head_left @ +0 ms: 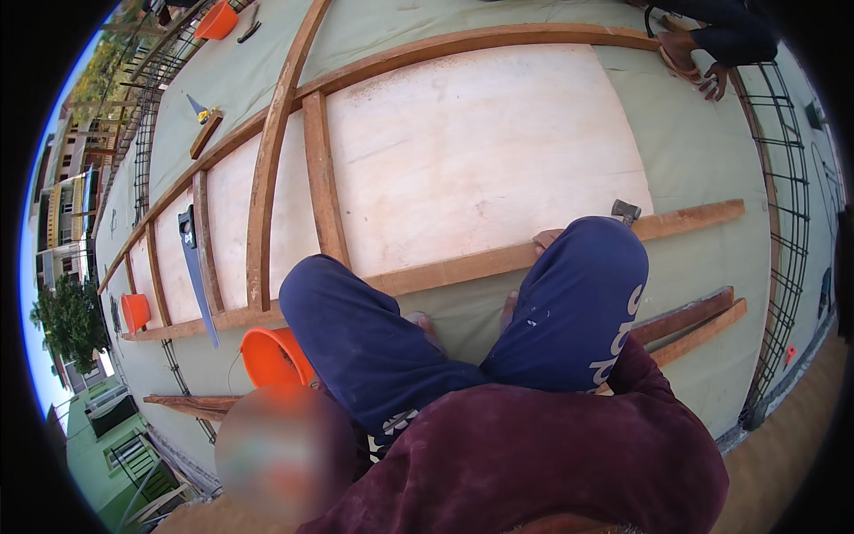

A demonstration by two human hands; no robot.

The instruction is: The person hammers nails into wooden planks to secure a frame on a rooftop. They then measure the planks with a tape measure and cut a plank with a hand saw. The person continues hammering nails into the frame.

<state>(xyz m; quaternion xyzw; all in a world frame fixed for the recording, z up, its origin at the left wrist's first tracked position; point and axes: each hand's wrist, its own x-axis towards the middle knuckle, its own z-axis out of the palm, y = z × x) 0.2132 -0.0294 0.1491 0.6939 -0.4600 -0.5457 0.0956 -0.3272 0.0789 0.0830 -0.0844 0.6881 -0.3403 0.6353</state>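
Past my right knee, a few bent fingers of my right hand (546,240) close over the near wooden beam (471,270); my knee hides the rest of it. A hammer (626,211) shows its metal head just right of that knee, its handle out of sight. My left hand is not visible; its arm goes down at my left side, near an orange bucket (271,358). The beam forms one side of a timber frame with several crosspieces (326,178), set around pale plywood (480,142). My bare feet (425,327) are between my knees and the beam.
A handsaw (196,276) leans across the frame at left. Another orange bucket (135,313) stands beyond it. Offcuts (685,325) lie at right. Steel rebar cages (783,222) run along the edges. At the top right, another person's hand (714,82) hangs by their sandalled foot.
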